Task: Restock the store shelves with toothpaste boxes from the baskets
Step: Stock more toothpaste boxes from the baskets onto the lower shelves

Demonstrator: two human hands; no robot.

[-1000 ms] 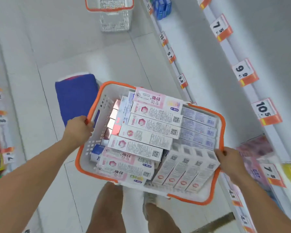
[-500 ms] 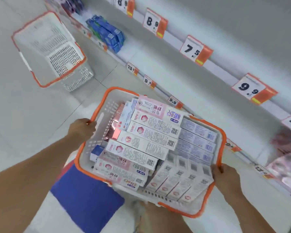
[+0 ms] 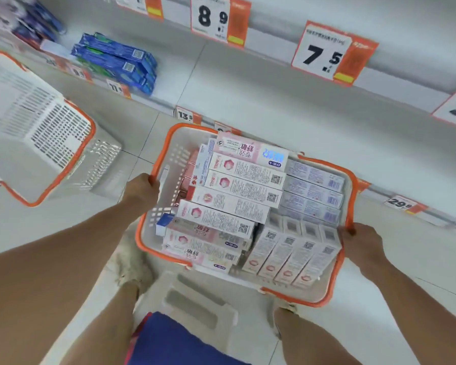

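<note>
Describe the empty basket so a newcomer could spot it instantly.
Start at the white shelf with the orange price tags and find the stack of blue toothpaste boxes on it. On the floor below and left of them lies the empty basket. Unlike the full basket in both hands, it is tipped over and holds nothing.

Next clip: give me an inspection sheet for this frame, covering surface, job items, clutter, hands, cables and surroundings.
Surface: pale tiled floor; white shelf mostly bare.
Job's things: full basket, orange-rimmed, packed with pink and white toothpaste boxes; blue boxes stacked on the shelf.
Clutter: empty basket tipped on the floor; blue-topped stool below.
Hands: left hand and right hand each grip the full basket's rim.
Cables: nothing seen.
Surroundings: price tags reading 8.9 and 7.5 along the shelf edges.
</note>
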